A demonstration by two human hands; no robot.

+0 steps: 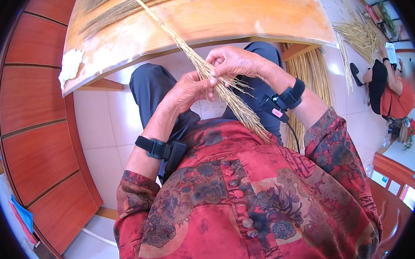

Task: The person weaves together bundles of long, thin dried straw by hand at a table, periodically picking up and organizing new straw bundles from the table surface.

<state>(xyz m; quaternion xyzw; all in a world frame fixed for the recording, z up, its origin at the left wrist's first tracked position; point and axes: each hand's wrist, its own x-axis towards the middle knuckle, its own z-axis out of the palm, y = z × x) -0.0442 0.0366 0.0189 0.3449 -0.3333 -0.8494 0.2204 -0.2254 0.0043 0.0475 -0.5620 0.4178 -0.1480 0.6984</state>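
Note:
A tapering bundle of dry, straw-coloured broomcorn stalks [245, 111] runs slantwise from the table edge down toward my lap. Its thin end rests over the tabletop, and the bushy end fans out against my shirt. My left hand [191, 90] is closed round the underside of the bundle near its middle, thumb on top. Just above it, my right hand [234, 62] pinches the stalks from the right side, its thumb close to the left thumb. Loose fine tips stick out to the right beneath my right hand. Some fingertips are hidden behind the stalks.
Brushy stalks [131, 14] lie on the wooden table [239, 20] ahead, with torn white paper [71, 66] at its left corner. Long stalks [315, 77] and a straw heap [360, 39] lie on the floor to the right. Another person [398, 93] sits far right; red cabinets [37, 105] stand left.

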